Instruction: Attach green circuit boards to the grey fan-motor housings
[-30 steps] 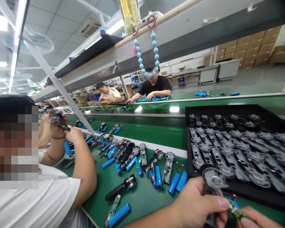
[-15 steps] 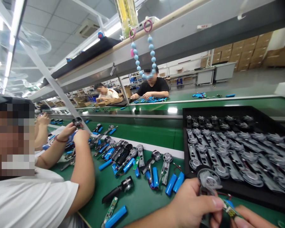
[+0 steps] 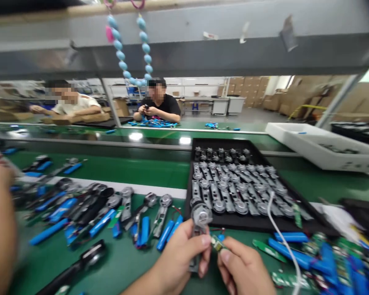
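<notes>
My left hand is closed around a grey plastic housing, a long handle with a round, motor-like head, held upright. Between the thumb and fingers of my right hand is a small green circuit board, close beside the housing. A blue cylindrical battery shows just behind the board; whether it is wired to it I cannot tell. Just beyond my hands, a black tray carries rows of similar grey housings.
Loose blue batteries and boards are heaped at right, near a white cable. More housings with batteries lie at left, beside a co-worker's arm. A white foam box stands at back right. Two people sit opposite, beneath an overhead shelf.
The view has swung right and levelled, bringing the heap of batteries and the foam box into sight. Both hands keep hold of the housing and the board.
</notes>
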Motion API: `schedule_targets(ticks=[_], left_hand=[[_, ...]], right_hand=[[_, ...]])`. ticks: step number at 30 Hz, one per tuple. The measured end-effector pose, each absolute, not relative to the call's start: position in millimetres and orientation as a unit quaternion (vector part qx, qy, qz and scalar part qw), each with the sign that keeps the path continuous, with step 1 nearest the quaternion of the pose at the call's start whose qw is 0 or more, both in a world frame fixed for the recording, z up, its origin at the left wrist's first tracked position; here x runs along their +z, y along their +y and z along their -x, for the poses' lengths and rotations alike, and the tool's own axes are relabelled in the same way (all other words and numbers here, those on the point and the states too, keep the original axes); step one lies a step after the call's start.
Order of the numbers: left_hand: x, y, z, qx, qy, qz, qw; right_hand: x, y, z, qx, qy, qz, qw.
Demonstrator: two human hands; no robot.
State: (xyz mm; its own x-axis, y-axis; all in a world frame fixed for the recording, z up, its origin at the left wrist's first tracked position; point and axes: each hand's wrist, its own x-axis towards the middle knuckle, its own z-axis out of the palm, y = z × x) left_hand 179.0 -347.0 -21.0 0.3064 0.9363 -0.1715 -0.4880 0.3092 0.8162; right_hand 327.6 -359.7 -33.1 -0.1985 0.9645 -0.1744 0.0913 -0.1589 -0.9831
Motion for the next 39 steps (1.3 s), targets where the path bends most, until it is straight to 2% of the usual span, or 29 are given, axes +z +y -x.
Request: schedule_targets(ticks=[12, 29, 39], left_hand=[[-21, -344, -178, 0.507, 0.416, -0.334, 0.677], [-22, -342, -178, 0.474, 0.417, -0.380, 0.676], [-20, -343, -175, 0.468, 0.388, -0.381, 0.697]], right_hand=[[-41, -358, -327, 0.573, -0.547, 0.479, 0.379], [-49, -353, -329, 0.500, -0.621, 0.427, 0.426], [-44, -354, -331, 0.534, -0.598, 0.444, 0.400]])
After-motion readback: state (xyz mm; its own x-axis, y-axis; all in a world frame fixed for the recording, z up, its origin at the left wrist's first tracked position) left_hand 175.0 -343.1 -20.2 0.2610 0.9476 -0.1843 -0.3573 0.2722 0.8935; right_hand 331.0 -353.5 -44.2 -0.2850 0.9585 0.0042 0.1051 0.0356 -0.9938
